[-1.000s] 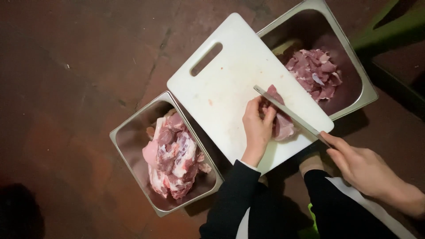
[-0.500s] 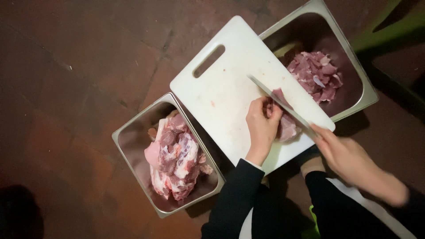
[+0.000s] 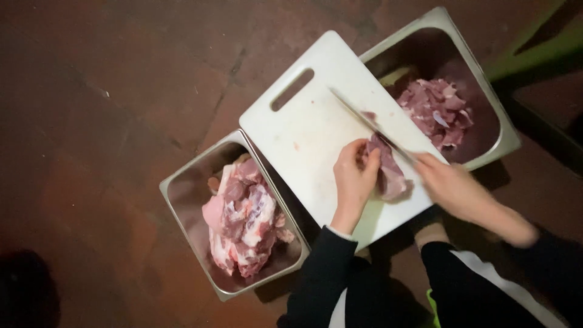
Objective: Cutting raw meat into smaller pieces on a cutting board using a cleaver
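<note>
1. A dark reddish-brown floor (image 3: 109,121) fills the view, rough and stained; its whole left side lies open, with nothing near the hands on that side.
2. A white cutting board (image 3: 303,133) lies tilted on the floor, its handle slot toward the upper left. Its lower-left edge overlaps the rim of one steel pan and its upper-right edge overlaps another, so the board bridges the two.
3. The left steel pan (image 3: 182,194) holds large raw meat pieces (image 3: 243,218) with pale fat showing. The right steel pan (image 3: 492,130) holds smaller cut meat (image 3: 437,109) heaped toward its near side.
4. A green edge (image 3: 534,54) crosses the upper right corner, just beyond the right pan.
5. The meat piece (image 3: 388,176) being worked lies on the board near its lower-right edge, between the two hands.
6. The left hand (image 3: 355,176) comes from a dark sleeve, palm down, fingers curled together and pressing on the meat piece's left side.
7. The right hand (image 3: 452,188), blurred, has its fingers closed round the handle of a knife (image 3: 370,124); the blade slants up-left across the board and meets the meat piece.
</note>
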